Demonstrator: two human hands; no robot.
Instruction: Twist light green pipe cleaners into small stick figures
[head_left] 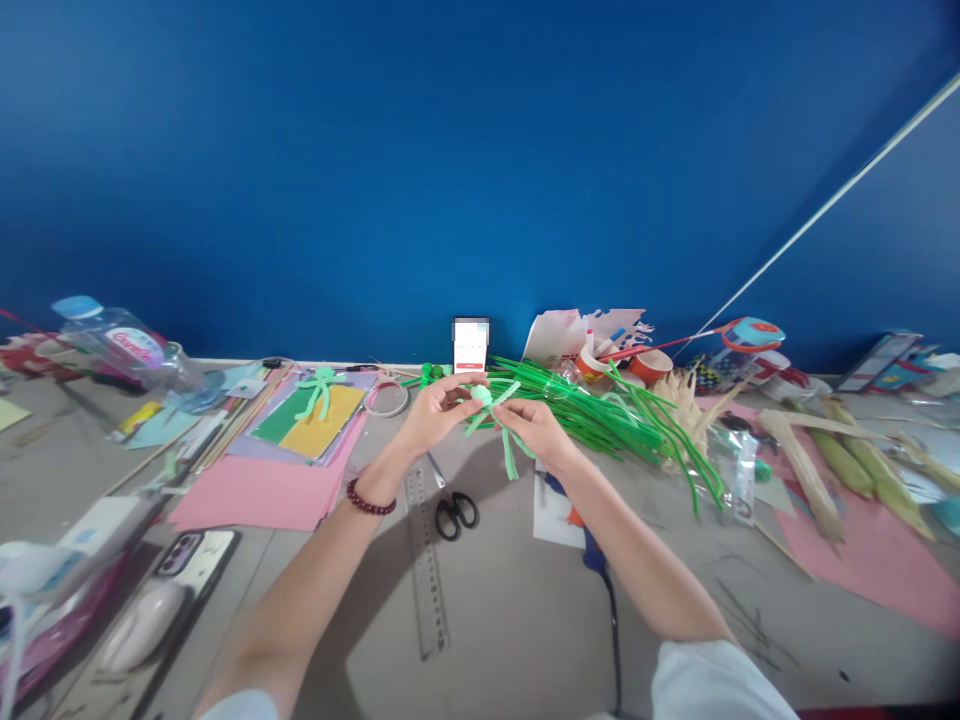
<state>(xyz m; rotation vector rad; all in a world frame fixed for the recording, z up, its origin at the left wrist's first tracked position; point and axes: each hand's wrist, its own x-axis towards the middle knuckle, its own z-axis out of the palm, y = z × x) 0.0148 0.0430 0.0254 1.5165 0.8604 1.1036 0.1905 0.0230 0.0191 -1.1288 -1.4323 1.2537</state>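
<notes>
My left hand (435, 410) and my right hand (534, 428) both grip a small light-green pipe-cleaner figure (489, 412) held above the grey table (517, 600). The figure has a coiled round head near my left fingertips and several fuzzy legs hanging and sticking out between the hands. A dark red bead bracelet (370, 500) circles my left wrist. Just beyond my right hand lies a big bundle of dark green pipe cleaners (600, 410).
Black scissors (456, 514) and a clear ruler (426, 560) lie under my arms. Left: pink paper (262, 495), coloured sheets with another green figure (319, 390), a tape ring (386, 398), a phone (191, 555), a water bottle (127, 345). Right: paper cups (649, 365), corn husks (847, 460).
</notes>
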